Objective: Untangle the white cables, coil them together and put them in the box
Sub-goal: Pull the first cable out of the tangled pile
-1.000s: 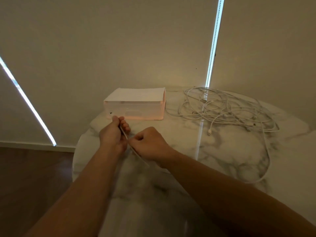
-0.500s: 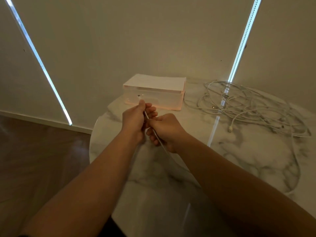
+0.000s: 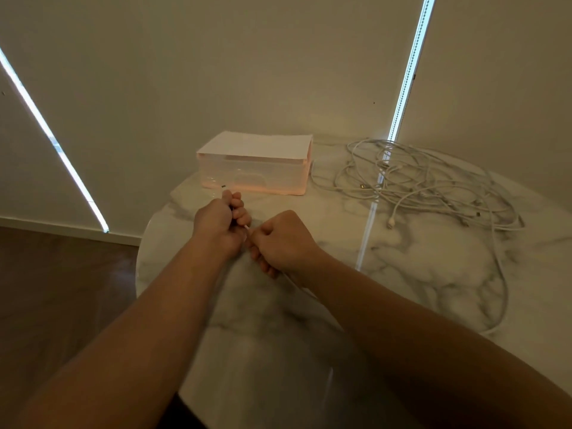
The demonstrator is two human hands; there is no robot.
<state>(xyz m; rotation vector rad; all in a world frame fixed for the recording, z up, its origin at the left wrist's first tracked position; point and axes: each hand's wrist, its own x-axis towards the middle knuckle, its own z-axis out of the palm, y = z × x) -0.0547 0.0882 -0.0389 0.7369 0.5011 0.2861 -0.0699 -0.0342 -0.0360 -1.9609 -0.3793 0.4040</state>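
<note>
A tangle of white cables (image 3: 427,184) lies at the back right of the marble table (image 3: 418,274). One strand (image 3: 504,292) runs from it down the right side and curves back toward me. My left hand (image 3: 218,226) grips the plug end of that white cable, its tip poking out above my fist. My right hand (image 3: 280,243) holds the same cable just beside the left; a short stretch (image 3: 247,228) shows between them. The translucent pinkish box (image 3: 252,174) stands behind my hands, a white sheet or lid (image 3: 257,144) on top.
The round table's left edge drops to a dark wood floor (image 3: 62,289). A beige wall with two bright light strips (image 3: 405,72) stands just behind the box and cables.
My hands have moved slightly apart along the cable, the right one sliding back toward me. The view has also shifted back to the right.
</note>
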